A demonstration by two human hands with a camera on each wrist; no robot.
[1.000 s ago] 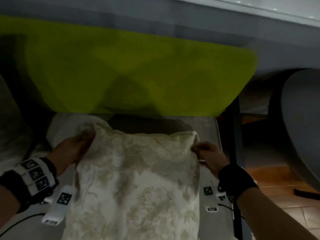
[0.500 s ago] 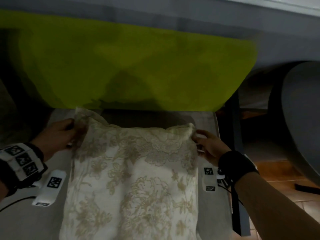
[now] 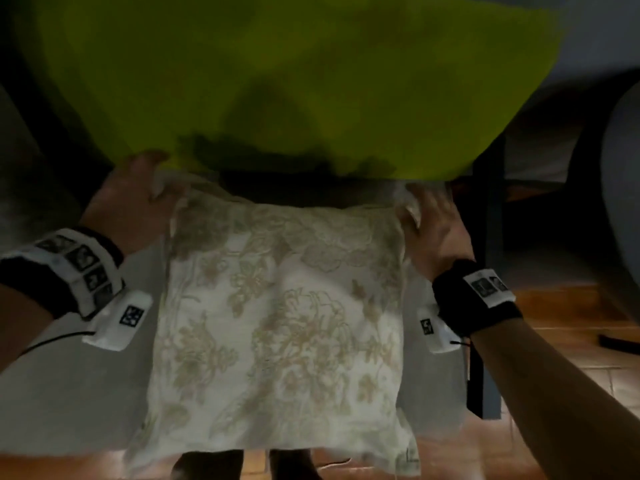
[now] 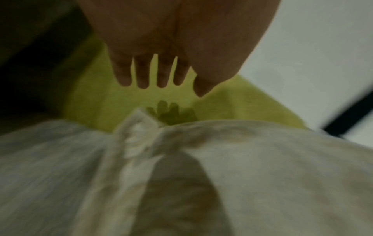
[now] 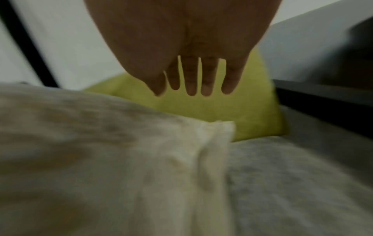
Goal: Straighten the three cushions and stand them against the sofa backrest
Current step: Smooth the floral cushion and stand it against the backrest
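Both grips loose, fingers straight: left hand [image 3: 130,199] and right hand [image 3: 433,226] flank the cream floral fabric cushion [image 3: 284,327], flat on the grey sofa seat [image 3: 69,393]; lime-green cushion [image 3: 277,81] behind.

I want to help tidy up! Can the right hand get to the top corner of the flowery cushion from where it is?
Probably yes. The right hand is open beside the flowery cushion, at its far right corner, fingers straight above the fabric. Nothing lies between them; the green cushion stands just behind.

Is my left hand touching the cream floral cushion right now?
Apart. The left wrist view shows the left hand with straight fingers above the cream floral cushion, green cushion visible between.
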